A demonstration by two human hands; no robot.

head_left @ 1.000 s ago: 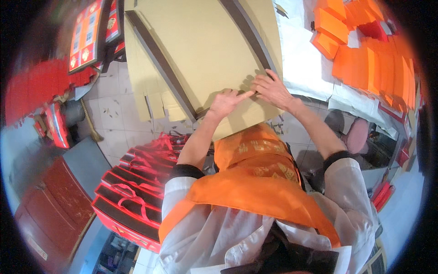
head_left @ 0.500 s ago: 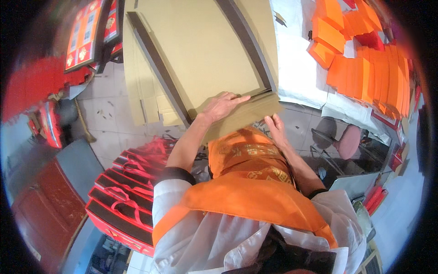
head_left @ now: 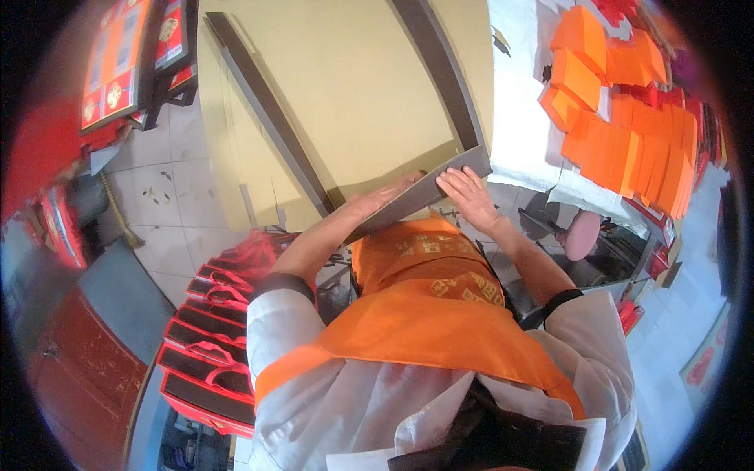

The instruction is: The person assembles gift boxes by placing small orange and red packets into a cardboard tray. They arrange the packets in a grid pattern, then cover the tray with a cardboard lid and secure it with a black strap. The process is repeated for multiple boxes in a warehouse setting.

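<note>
Okay so on my feed the near edge just changed: half a second ago a tan flap showed there, and now a long dark brown cardboard strip (head_left: 408, 196) slants up across it, so I'd guess the flap's been folded up into a third wall. Left to right, there's a straight brown cardboard wall (head_left: 267, 118) standing on the big tan cardboard sheet (head_left: 353, 94), then the bare left hand (head_left: 381, 196), fingers partly behind the strip, so I can't tell if it's gripping. The bare right hand (head_left: 469, 195) has its fingers laid flat on the strip's front face, thumb hidden, so no clue about a pinch either. The strip's far end meets a curved-looking brown cardboard wall (head_left: 440, 63). Can't see what the sheet rests on. Around the room: red-and-orange printed panels (head_left: 116, 71), pale floor tiles (head_left: 188, 188), a row of black boxes with red edges and ribbon handles (head_left: 208, 326), then a white-covered table (head_left: 514, 118) with folded bright orange card pieces (head_left: 601, 153), plus a round pink stool seat (head_left: 583, 235) nearby.
</note>
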